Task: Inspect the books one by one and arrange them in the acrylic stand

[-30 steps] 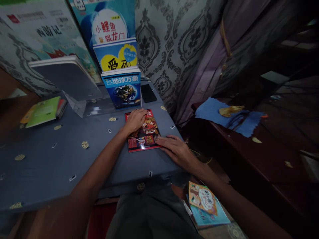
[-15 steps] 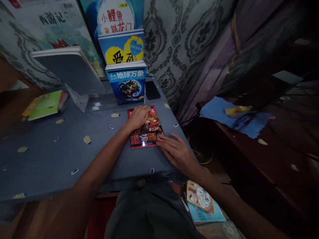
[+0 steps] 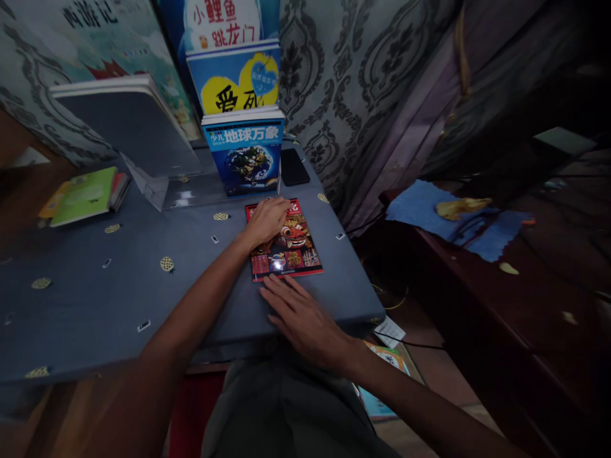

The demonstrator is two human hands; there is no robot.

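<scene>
A red and black book (image 3: 294, 245) with a dragon-like mask on its cover lies flat on the cloth-covered table (image 3: 191, 299). My left hand (image 3: 270, 221) rests across its upper left part, fingers stretched out and hiding some of the cover. Below the book, my right hand (image 3: 303, 318) is laid palm down at the table's front, with fingers extended and tips at the book's lower edge. Whether those fingertips touch the book I cannot tell. Behind it stands a blue book with a globe (image 3: 249, 159) in a clear stand.
A black phone (image 3: 294, 166) lies right of the standing books. A grey folder-like book (image 3: 128, 121) leans in a clear holder at left, near a green book (image 3: 83, 197). More books (image 3: 377, 401) lie low at right. A blue cloth (image 3: 415, 207) is on a dark red surface.
My right hand has moved left and toward me, from the book's lower right corner to below its bottom edge. My left hand stays on the cover. The view has shifted slightly.
</scene>
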